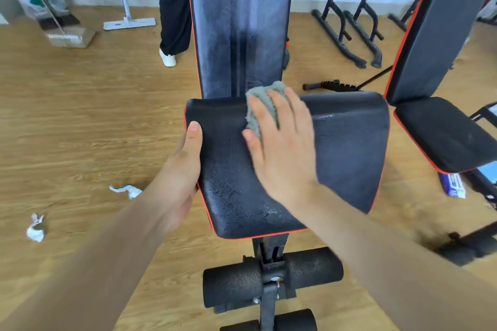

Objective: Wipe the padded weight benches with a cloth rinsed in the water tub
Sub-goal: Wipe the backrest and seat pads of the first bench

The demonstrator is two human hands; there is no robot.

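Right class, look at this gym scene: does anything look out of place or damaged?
Yes: crumpled paper scraps litter the floor left of the seat pad. Its cover looks cracked or flaking near the front edge, though that could be wetness.

Flat mop (129,23), broom (60,21) — crumpled paper scraps (35,229) on wooden floor (80,129)

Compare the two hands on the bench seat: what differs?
The left hand grips the seat at its left edge, thumb on top; the right hand lies flat on it. The right hand presses a grey cloth; the left hand holds no cloth. Both touch the same seat.
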